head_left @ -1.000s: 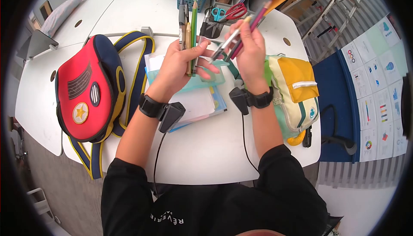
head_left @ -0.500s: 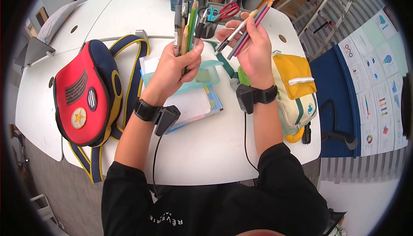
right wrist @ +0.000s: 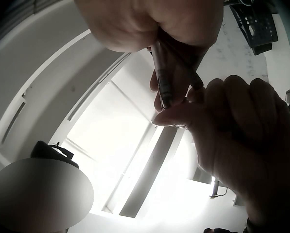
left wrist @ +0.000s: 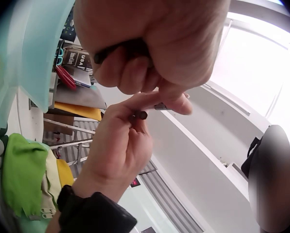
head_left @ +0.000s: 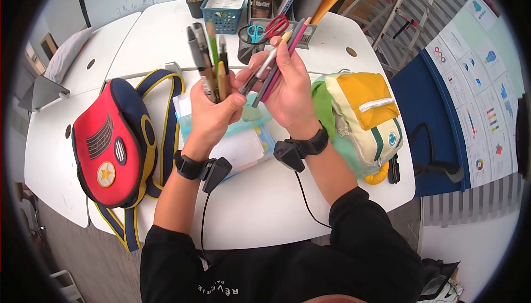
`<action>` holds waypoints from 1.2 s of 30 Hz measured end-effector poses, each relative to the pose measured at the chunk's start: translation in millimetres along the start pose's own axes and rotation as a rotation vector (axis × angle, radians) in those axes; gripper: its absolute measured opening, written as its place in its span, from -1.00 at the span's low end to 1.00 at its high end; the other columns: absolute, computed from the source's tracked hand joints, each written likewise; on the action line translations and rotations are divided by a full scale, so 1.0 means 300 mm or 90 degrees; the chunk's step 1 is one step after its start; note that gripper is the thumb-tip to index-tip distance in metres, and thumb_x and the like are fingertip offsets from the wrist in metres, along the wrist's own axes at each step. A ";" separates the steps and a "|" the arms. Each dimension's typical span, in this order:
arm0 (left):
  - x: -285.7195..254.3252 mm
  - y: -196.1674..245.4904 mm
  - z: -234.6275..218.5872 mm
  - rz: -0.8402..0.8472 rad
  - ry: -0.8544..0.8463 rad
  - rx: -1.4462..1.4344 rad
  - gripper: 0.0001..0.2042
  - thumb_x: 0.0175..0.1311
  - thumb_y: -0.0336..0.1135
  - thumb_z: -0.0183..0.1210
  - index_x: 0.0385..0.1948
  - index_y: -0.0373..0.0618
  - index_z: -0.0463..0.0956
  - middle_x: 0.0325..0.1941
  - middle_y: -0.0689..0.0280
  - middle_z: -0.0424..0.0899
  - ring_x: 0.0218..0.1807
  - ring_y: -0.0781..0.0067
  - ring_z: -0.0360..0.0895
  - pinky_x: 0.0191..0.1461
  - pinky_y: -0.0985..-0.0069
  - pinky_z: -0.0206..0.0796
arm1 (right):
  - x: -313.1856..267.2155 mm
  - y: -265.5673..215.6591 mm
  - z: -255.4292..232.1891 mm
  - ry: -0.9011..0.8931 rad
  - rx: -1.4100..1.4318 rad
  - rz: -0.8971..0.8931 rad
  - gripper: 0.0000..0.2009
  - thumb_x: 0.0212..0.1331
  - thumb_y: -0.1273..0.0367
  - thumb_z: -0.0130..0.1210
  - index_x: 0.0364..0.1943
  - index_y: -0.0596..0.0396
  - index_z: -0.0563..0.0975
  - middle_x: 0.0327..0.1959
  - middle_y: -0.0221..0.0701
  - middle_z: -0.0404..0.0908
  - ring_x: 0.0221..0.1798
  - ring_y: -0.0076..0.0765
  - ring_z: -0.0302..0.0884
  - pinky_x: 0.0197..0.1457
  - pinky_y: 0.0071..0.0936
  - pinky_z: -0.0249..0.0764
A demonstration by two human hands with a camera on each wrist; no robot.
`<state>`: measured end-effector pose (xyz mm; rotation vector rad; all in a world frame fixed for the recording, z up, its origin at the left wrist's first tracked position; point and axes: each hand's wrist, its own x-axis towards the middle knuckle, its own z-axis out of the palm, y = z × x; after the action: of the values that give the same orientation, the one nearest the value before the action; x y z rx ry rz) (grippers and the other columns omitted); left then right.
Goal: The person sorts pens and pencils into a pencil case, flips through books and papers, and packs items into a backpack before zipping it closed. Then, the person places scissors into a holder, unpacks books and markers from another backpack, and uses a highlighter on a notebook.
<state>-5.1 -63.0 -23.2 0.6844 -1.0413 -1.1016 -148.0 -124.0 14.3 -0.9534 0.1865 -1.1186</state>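
Note:
In the head view the left hand grips an upright bundle of pens and pencils, among them a green pencil and a black pen. The right hand pinches several more between thumb and fingers: a white pen, a grey one and a purple pencil. Both hands are close together, fingers nearly meeting. In the left wrist view the left hand's fingers curl round dark shafts. The right wrist view shows a pen under the right hand, its end near the left hand's thumb.
A teal case and papers lie below the hands. A red backpack is at the left, a cream and yellow bag at the right. Behind are a blue basket, a plant pot and red scissors.
Both hands have shifted left and slightly down in the head view. The left bundle now leans left, and the right hand has come closer to the left one.

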 end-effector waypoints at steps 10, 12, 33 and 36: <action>-0.010 0.011 0.027 -0.008 -0.008 0.056 -0.58 0.19 -0.09 0.42 -0.39 -0.23 0.40 -0.63 0.46 0.36 -0.72 0.69 0.21 -0.69 0.65 -0.05 | -0.028 -0.112 0.016 -0.082 -0.135 -0.096 -0.72 0.56 0.17 -0.32 0.12 0.02 0.24 -0.17 -0.08 0.64 -0.13 0.06 0.72 -0.04 -0.15 0.67; -0.009 0.016 0.040 -0.004 -0.015 0.049 -0.58 0.19 -0.08 0.42 -0.40 -0.22 0.39 -0.64 0.46 0.35 -0.72 0.69 0.21 -0.69 0.65 -0.04 | -0.029 -0.121 0.017 -0.101 -0.133 -0.103 -0.71 0.56 0.17 -0.31 0.13 0.03 0.24 -0.17 -0.08 0.64 -0.13 0.06 0.72 -0.03 -0.14 0.67; -0.003 -0.005 0.002 -0.015 -0.034 0.000 -0.55 0.13 -0.10 0.46 -0.30 -0.28 0.43 -0.64 0.45 0.36 -0.71 0.68 0.23 -0.68 0.65 -0.03 | -0.039 -0.109 0.024 -0.119 -0.144 -0.138 -0.73 0.57 0.21 -0.33 0.14 0.03 0.20 -0.18 -0.06 0.62 -0.17 0.04 0.73 -0.02 -0.07 0.69; -0.001 -0.021 -0.003 -0.005 -0.015 0.001 -0.57 0.15 -0.11 0.45 -0.30 -0.29 0.43 -0.64 0.45 0.37 -0.71 0.68 0.22 -0.69 0.66 -0.05 | -0.038 -0.095 0.029 -0.109 -0.111 -0.131 -0.77 0.56 0.19 -0.28 0.05 0.02 0.21 -0.18 -0.05 0.64 -0.17 -0.01 0.73 -0.08 -0.23 0.70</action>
<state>-6.7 -64.7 -29.0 0.6783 -1.0598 -1.1173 -167.7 -112.7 36.7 -1.2402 0.0461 -1.2155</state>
